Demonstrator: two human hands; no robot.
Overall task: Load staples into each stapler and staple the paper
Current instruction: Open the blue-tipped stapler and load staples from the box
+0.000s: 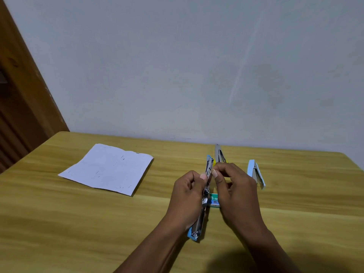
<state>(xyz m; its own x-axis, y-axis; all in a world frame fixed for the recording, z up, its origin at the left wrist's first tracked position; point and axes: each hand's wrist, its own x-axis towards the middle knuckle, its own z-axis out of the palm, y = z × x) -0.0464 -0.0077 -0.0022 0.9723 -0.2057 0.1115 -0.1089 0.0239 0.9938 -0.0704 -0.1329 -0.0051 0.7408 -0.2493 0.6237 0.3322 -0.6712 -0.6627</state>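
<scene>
My left hand (187, 198) grips a blue stapler (205, 196) swung fully open, its metal channel facing right. My right hand (232, 186) pinches its fingertips at the upper part of that channel; whether it holds staples I cannot tell. A green staple box (214, 200) lies on the table between my hands, partly hidden. A yellow stapler (220, 154) lies open behind my hands, and a light-blue stapler (256, 173) lies to the right. A white sheet of paper (107, 168) rests flat at the left.
The wooden table (78, 223) runs up to a pale wall at the back. A brown wooden door frame (23, 85) stands at the far left, beyond the table's left edge.
</scene>
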